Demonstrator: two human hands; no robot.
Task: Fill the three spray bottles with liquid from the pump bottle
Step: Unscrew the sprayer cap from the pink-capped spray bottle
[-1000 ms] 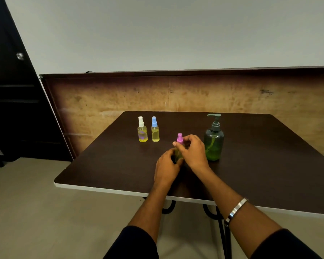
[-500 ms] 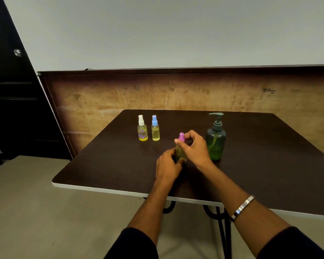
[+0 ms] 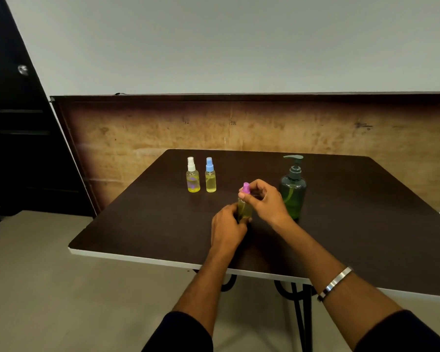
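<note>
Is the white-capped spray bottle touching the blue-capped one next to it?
Apart. The head view shows a strip of dark table between the white-capped spray bottle and the blue-capped spray bottle, from base to cap.

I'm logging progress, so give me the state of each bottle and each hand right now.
White-capped spray bottle: capped, holds yellow liquid, upright.
Blue-capped spray bottle: capped, holds yellow liquid, upright.
Pink-capped spray bottle: held, holds yellowish liquid.
Pump bottle: upright, untouched.
Left hand: grips the pink-capped bottle's body.
Right hand: pinches its pink cap.

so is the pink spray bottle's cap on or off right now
On. The pink cap sits atop the pink spray bottle; the right hand pinches it while the left hand grips the body.
</note>
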